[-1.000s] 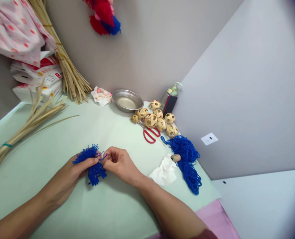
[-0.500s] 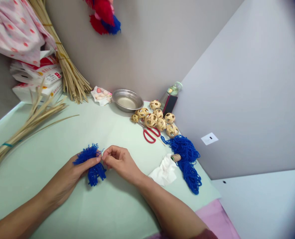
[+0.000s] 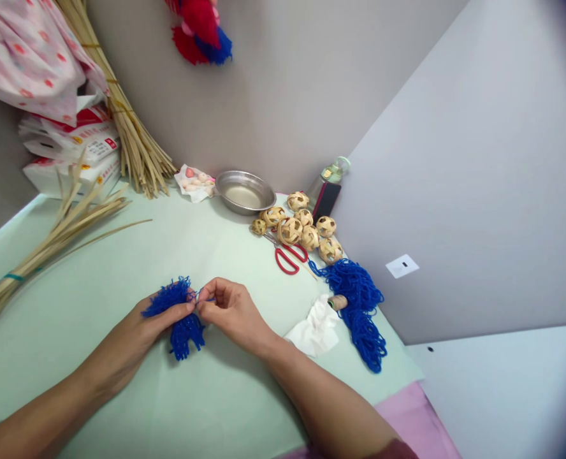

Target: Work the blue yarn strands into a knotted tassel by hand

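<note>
The left hand (image 3: 145, 327) clamps a bushy, frayed blue tassel (image 3: 186, 336) inside the right edge of the worktop (image 3: 206, 408); the right hand (image 3: 230, 313) pinches a strand (image 3: 197, 296).

red-handled scissors (image 3: 290, 257), blue yarn tuft (image 3: 168, 298) left of them, tan balls (image 3: 290, 231) behind them, blue skein (image 3: 354, 287) right of them, pink red-dotted cloth (image 3: 29, 60) far left of them

left hand (image 3: 144, 328): blue yarn bundle (image 3: 186, 336) gripped | right hand (image 3: 230, 313): strand (image 3: 197, 298) pinched
</note>
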The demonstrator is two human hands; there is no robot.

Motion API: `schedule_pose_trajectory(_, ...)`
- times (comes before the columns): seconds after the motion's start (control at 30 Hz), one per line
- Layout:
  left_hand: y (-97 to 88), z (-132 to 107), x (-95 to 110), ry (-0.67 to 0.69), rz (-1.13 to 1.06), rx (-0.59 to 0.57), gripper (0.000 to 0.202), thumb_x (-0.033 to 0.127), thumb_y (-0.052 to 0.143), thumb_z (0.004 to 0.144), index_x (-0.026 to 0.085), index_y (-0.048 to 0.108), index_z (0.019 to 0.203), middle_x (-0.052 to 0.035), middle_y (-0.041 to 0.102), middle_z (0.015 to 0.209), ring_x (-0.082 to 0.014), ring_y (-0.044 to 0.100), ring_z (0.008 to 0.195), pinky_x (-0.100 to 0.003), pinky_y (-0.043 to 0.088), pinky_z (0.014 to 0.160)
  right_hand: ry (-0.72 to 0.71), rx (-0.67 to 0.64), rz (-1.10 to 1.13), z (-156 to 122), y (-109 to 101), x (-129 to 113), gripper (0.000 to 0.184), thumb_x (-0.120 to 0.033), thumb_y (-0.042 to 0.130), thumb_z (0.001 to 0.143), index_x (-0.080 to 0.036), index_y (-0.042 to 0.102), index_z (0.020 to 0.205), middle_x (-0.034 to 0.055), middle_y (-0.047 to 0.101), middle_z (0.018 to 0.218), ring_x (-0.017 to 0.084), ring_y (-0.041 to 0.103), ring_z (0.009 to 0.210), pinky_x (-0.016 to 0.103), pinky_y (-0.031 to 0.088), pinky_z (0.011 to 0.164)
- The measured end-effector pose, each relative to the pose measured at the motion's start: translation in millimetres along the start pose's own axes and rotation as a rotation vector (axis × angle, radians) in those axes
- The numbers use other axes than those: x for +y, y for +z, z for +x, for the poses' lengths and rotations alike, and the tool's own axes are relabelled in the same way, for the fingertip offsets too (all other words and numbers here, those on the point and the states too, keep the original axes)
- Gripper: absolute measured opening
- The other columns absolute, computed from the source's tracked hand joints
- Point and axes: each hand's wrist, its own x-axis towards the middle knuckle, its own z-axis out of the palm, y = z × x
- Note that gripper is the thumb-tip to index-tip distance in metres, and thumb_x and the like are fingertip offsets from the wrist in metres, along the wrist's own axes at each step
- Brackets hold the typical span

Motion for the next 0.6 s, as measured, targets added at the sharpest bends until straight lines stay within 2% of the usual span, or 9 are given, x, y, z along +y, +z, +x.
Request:
schedule_pose_trajectory(0.23, 0.8, -0.9, 1.3, 0.009, 0.012, -0.015, 0.028, 0.047, 0.099, 0.067, 0.026, 0.089, 0.082, -0.003, 0.084, 0.084, -0.025, 0.073, 0.083, -0.032, 0.06, 0.076, -0.006, -0.044, 0.024, 0.9, -2.6, 4.4, 0.018, -0.021, 0.077, 0.069, -0.019, 0.065, 0.082, -0.0062, 0.06, 0.069, 0.009, 0.047, 0.063, 0.024, 0.037, 0.063)
schedule_pose_trajectory(0.4, 2.6, -3.0, 4.1, -0.018, -0.018, 0.001, 0.028, 0.041, 0.103, 0.059, 0.026, 0.089, 0.079, -0.0019, 0.084, 0.08, -0.0246, 0.074, 0.082, -0.03, 0.061, 0.073, 0.039, -0.02, -0.002, -0.8, 0.2, -0.4, 0.015, -0.023, 0.073, 0.067, -0.02, 0.062, 0.078, -0.0083, 0.056, 0.064, 0.008, 0.043, 0.061, 0.025, 0.034, 0.061)
schedule_pose_trajectory(0.6, 6.8, -3.6, 10.1, -0.083, -0.124, 0.066, 0.034, 0.04, 0.106, 0.051, 0.028, 0.09, 0.08, -0.0033, 0.087, 0.083, -0.0279, 0.079, 0.094, -0.031, 0.065, 0.085, 0.042, -0.001, -0.03, -0.6, 0.6, 0.0, 0.018, -0.03, 0.07, 0.065, -0.021, 0.061, 0.077, -0.0088, 0.052, 0.061, 0.009, 0.042, 0.061, 0.025, 0.034, 0.06)
